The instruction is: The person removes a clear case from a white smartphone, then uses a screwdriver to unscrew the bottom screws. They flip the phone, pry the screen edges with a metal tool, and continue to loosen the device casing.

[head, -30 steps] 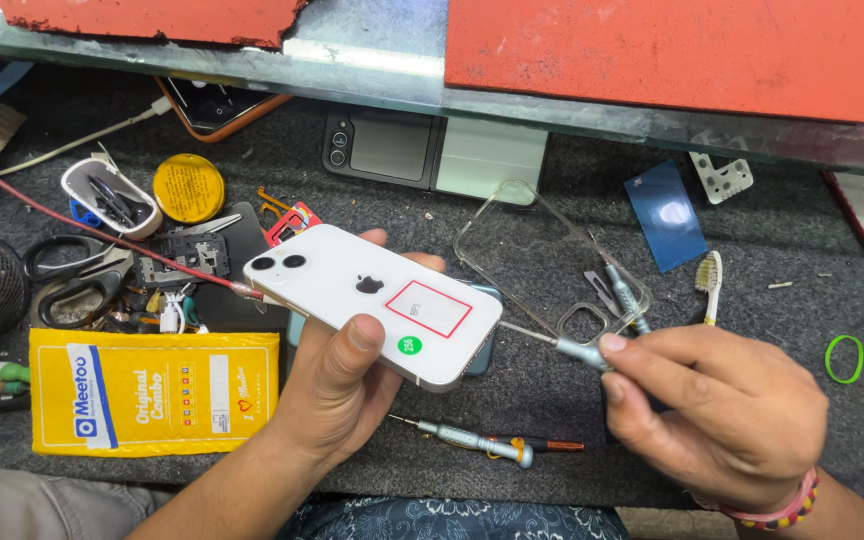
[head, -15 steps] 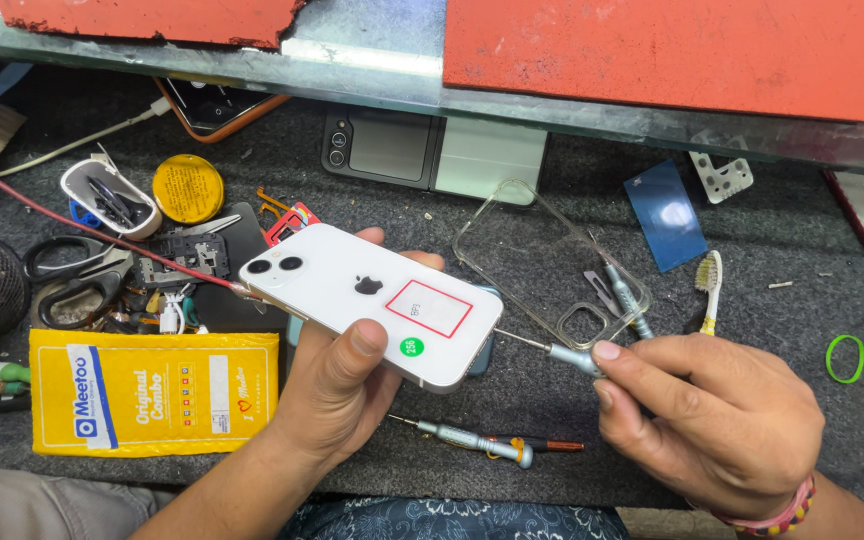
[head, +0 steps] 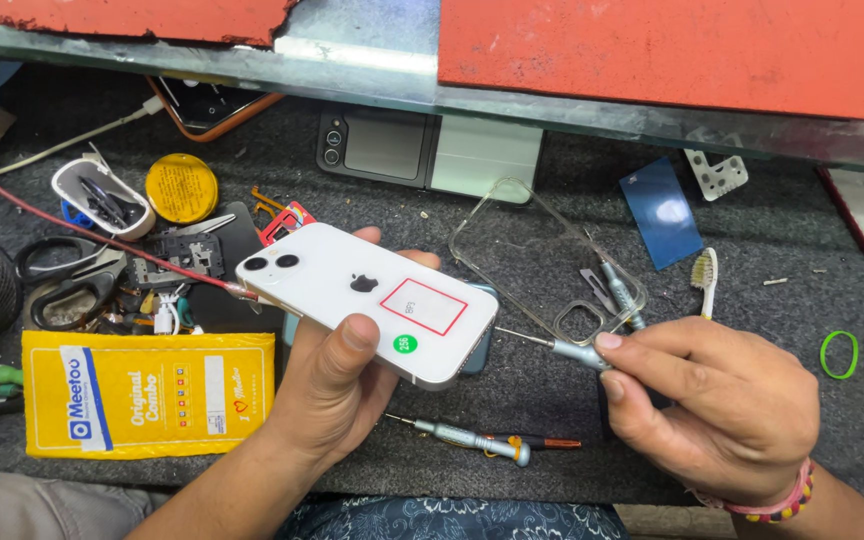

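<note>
One cluttered grey felt mat (head: 782, 250) under shelf (head: 592, 110).

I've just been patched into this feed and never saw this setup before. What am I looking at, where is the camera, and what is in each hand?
There is no machine here: a person works with two bare hands, and the single picture comes from a camera on their head, looking down at a dark work mat. The left hand holds a white phone, back side up, with its thumb across the back. The right hand pinches a thin screwdriver whose tip points at the phone's end edge. On the mat lie a second screwdriver, a clear phone case, a toothbrush, a blue card, a green rubber band, a yellow packet, scissors and a yellow round tin.
</note>
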